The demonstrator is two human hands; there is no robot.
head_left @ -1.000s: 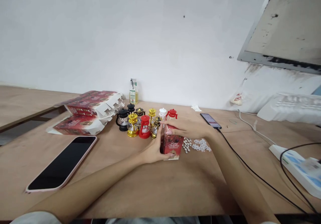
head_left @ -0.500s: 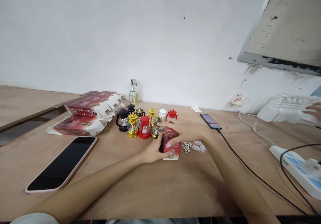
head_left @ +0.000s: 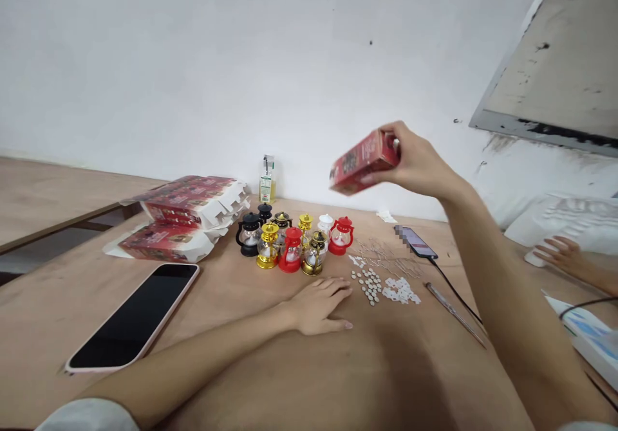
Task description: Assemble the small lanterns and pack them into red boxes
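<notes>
The right hand (head_left: 419, 164) grips a red box (head_left: 361, 164) tilted above the surface (head_left: 328, 383); the left hand (head_left: 318, 309) rests palm down near lanterns (head_left: 290, 251) and small discs (head_left: 373, 284).

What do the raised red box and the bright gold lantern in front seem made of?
Red box: likely printed cardboard, by its flat faces and straight edges; blur hides the sheen. Bright gold lantern: shiny, strong highlights suggest plated plastic or metal; clear globe, glass or plastic.
</notes>
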